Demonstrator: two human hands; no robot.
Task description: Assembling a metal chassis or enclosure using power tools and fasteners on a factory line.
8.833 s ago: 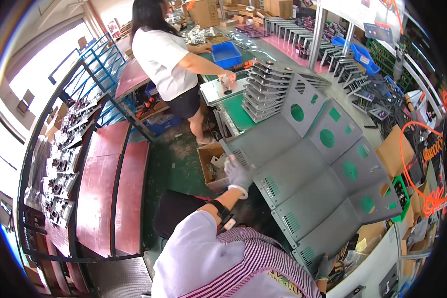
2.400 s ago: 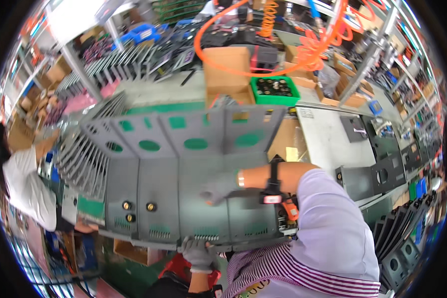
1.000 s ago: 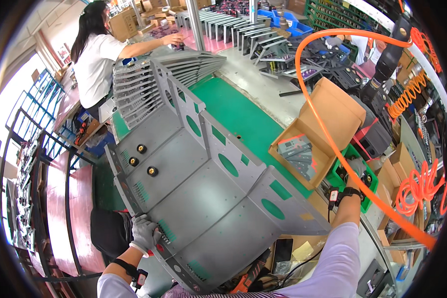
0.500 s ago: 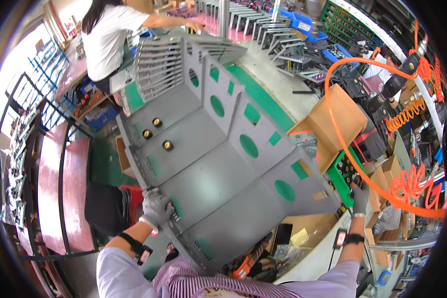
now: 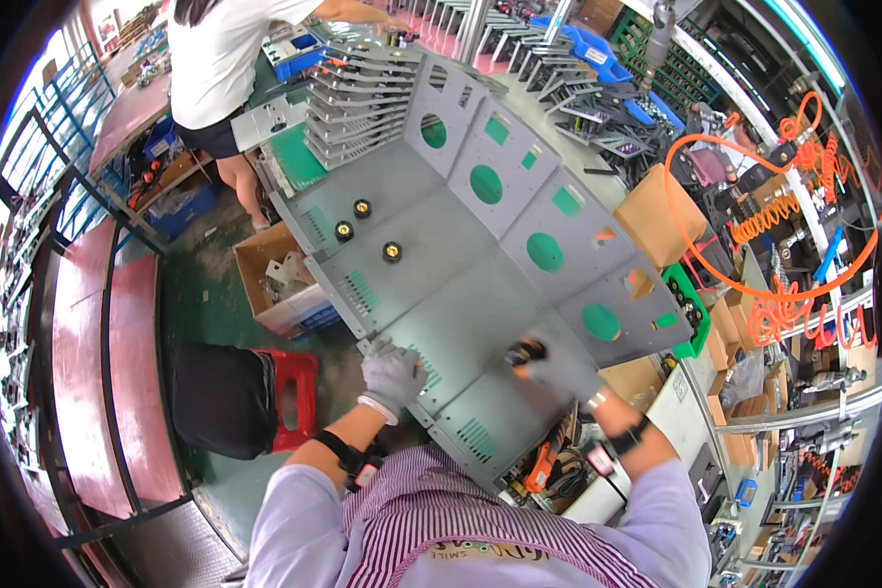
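Several grey bent sheet-metal panels lie overlapped in a row before me, with round and square cut-outs in their upright flanges and vent slots along the left edge. Three black round knobs with brass centres stand on the farther panels. My gloved left hand is closed at the left edge of a near panel, beside its slots. Over the near panels, my gloved right hand, smeared by motion, grips black knobs; how many is unclear.
Right of the panels stands a green bin of black parts, near an open cardboard box and a hanging orange air hose. A red stool and a carton are at left. A co-worker in white stands far left.
My right hand has come from the green bin to above the near panels, carrying black knobs. The left hand stays at the panel edge. The whole view has shifted, showing more floor at left.
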